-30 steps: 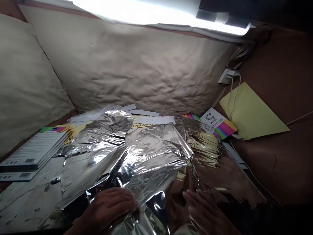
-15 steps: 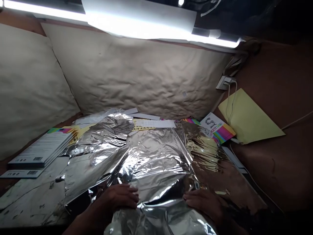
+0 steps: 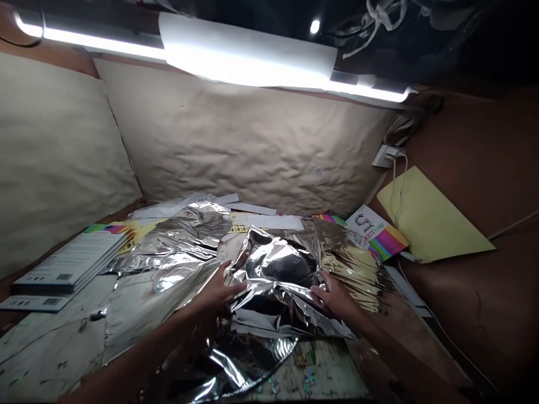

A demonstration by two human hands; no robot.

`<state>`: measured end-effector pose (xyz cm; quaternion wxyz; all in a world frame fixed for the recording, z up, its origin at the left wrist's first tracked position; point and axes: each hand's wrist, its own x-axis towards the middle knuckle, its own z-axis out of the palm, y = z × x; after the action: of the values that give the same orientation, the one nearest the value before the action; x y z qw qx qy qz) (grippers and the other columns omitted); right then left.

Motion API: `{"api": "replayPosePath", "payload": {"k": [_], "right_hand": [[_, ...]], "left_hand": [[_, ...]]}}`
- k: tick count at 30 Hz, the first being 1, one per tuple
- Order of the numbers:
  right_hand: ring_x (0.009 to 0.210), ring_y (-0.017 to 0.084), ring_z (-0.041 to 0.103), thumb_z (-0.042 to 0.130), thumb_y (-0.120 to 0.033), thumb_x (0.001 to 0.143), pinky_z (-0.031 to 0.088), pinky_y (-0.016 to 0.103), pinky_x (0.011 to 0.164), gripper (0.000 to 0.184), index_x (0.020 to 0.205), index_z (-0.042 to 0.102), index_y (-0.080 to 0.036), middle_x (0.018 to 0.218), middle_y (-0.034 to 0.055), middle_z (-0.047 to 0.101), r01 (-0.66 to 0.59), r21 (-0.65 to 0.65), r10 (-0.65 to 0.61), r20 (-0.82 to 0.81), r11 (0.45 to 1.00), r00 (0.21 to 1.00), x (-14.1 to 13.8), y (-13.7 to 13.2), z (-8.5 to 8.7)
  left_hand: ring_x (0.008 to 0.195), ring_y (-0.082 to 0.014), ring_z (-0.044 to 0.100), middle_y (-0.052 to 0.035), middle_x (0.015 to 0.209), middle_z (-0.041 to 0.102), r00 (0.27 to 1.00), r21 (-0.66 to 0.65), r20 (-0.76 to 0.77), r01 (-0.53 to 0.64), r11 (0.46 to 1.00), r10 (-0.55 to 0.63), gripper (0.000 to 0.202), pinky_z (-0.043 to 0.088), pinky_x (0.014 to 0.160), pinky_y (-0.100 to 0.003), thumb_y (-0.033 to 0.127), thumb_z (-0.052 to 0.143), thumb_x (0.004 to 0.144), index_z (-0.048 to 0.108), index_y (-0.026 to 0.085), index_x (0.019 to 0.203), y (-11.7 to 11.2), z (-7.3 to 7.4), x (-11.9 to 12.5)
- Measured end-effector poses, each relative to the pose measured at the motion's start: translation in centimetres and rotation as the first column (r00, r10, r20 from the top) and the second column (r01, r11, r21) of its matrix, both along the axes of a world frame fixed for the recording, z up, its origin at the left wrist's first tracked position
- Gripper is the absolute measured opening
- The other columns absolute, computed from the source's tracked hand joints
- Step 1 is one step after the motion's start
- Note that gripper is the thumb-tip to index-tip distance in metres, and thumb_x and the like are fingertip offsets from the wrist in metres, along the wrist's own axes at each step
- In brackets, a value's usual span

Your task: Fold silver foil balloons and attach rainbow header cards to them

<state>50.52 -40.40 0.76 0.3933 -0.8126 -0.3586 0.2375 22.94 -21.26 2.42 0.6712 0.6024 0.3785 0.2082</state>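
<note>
A flat, crinkled silver foil balloon (image 3: 275, 264) lies bunched and folded in front of me. My left hand (image 3: 221, 289) is at its left side, index finger and thumb about the foil edge and the other fingers partly hidden. On the right side, my right hand (image 3: 334, 294) pinches the foil between thumb and fingers. Nearer to me lies more silver foil (image 3: 248, 365) with a curved, seamed edge. Other shiny foil (image 3: 181, 241) is spread to the left of my hands, and creased foil (image 3: 353, 269) lies to the right.
White printed packs (image 3: 69, 261) are stacked at the left. A colourful balloon pack (image 3: 377, 230) leans at the back right beside a yellow sheet (image 3: 433, 219). White cables run down from a wall socket (image 3: 385, 156). Small coloured bits (image 3: 309, 381) lie on the worn tabletop (image 3: 337, 365).
Both hands have moved forward, away from me, carrying the near part of the foil, which is now bunched up. The tabletop at the front has come into view.
</note>
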Motion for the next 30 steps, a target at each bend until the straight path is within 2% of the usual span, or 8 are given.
{"api": "replayPosePath", "payload": {"k": [5, 9, 13, 15, 17, 24, 28, 30], "right_hand": [[0.061, 0.018, 0.058, 0.055, -0.031, 0.077, 0.045, 0.028, 0.064, 0.067, 0.141, 0.046, -0.012, 0.070, -0.0002, 0.062, -0.031, -0.075, 0.045, 0.196, 0.997, 0.979, 0.6, -0.4, -0.6], [0.059, 0.018, 0.056, 0.049, -0.033, 0.080, 0.045, 0.029, 0.063, 0.071, 0.145, 0.039, -0.005, 0.066, -0.0003, 0.061, -0.097, -0.108, 0.121, 0.241, 0.989, 0.963, 0.1, -0.4, 0.0], [0.053, 0.018, 0.053, 0.048, -0.036, 0.083, 0.043, 0.028, 0.057, 0.073, 0.147, 0.035, -0.005, 0.056, -0.0047, 0.054, -0.112, -0.118, 0.140, 0.261, 0.987, 0.955, -0.2, -0.5, -0.1], [0.052, 0.018, 0.054, 0.048, -0.037, 0.084, 0.045, 0.029, 0.056, 0.073, 0.149, 0.034, -0.007, 0.056, -0.0044, 0.055, -0.121, -0.140, 0.158, 0.296, 0.983, 0.942, -0.1, -0.6, -0.3], [0.059, 0.021, 0.061, 0.048, -0.034, 0.085, 0.049, 0.031, 0.060, 0.070, 0.149, 0.034, -0.009, 0.066, 0.0004, 0.064, -0.136, -0.156, 0.186, 0.370, 0.978, 0.910, 0.0, -0.8, -0.3], [0.133, 0.032, 0.046, 0.053, -0.037, 0.093, 0.039, 0.050, 0.109, 0.057, 0.147, 0.042, -0.019, 0.144, 0.0150, 0.051, -0.359, -0.052, 0.265, 0.771, 0.932, 0.578, -2.3, -1.1, 0.2], [0.139, 0.030, 0.041, 0.053, -0.046, 0.093, 0.038, 0.048, 0.112, 0.060, 0.146, 0.043, -0.019, 0.150, 0.0135, 0.045, -0.530, -0.248, 0.572, 0.532, 0.811, 0.625, -2.7, -0.2, -0.9], [0.137, 0.028, 0.044, 0.049, -0.043, 0.096, 0.038, 0.045, 0.111, 0.054, 0.143, 0.046, -0.019, 0.148, 0.0133, 0.047, -0.503, -0.196, 0.534, 0.435, 0.842, 0.725, -1.2, 1.2, -0.5]], "left_hand": [[0.079, -0.0222, 0.070, -0.0185, 0.129, 0.059, 0.998, -0.208, 0.057, 0.044, 0.977, -0.033, 0.125, 0.053, 0.061, -0.029, 0.041, 0.085, 0.065, -0.001, 0.031, 0.155, -2.4, -1.1, -1.4], [0.070, -0.0171, 0.067, -0.0169, 0.144, 0.044, 0.995, 0.157, -0.047, -0.078, 0.984, 0.087, 0.111, 0.054, 0.057, -0.031, 0.031, 0.076, 0.074, 0.000, 0.038, 0.155, -2.6, -0.7, -1.6], [0.133, -0.0331, 0.045, -0.0105, 0.157, 0.028, 0.967, 0.799, -0.177, 0.033, 0.601, 0.182, 0.073, 0.041, 0.107, -0.051, 0.031, 0.055, 0.091, 0.019, 0.032, 0.155, -3.2, -0.5, -1.5], [0.145, -0.0350, 0.025, -0.0072, 0.161, 0.026, 0.936, 0.856, -0.352, 0.319, 0.407, 0.007, 0.069, 0.024, 0.117, -0.057, 0.039, 0.054, 0.093, 0.023, 0.033, 0.154, -4.3, -1.1, -1.5], [0.147, -0.0369, 0.019, -0.0064, 0.162, 0.024, 0.812, 0.750, -0.561, 0.581, 0.314, -0.163, 0.074, 0.018, 0.117, -0.062, 0.053, 0.055, 0.090, 0.022, 0.036, 0.154, -5.6, -2.1, -1.5], [0.149, -0.0390, 0.004, -0.0082, 0.164, 0.005, 0.694, 0.627, -0.700, 0.710, 0.321, -0.168, 0.083, 0.009, 0.115, -0.067, 0.071, 0.042, 0.088, 0.008, 0.036, 0.155, -6.3, -3.4, -1.3], [0.149, -0.0378, 0.007, -0.0060, 0.163, 0.008, 0.653, 0.575, -0.727, 0.748, 0.332, -0.211, 0.082, 0.010, 0.115, -0.067, 0.074, 0.040, 0.087, 0.010, 0.039, 0.154, -6.1, -3.0, -1.3], [0.149, -0.0376, 0.007, -0.0069, 0.163, 0.009, 0.640, 0.557, -0.733, 0.759, 0.338, -0.230, 0.082, 0.010, 0.115, -0.066, 0.074, 0.039, 0.087, 0.011, 0.038, 0.154, -6.0, -3.0, -1.3]]}}
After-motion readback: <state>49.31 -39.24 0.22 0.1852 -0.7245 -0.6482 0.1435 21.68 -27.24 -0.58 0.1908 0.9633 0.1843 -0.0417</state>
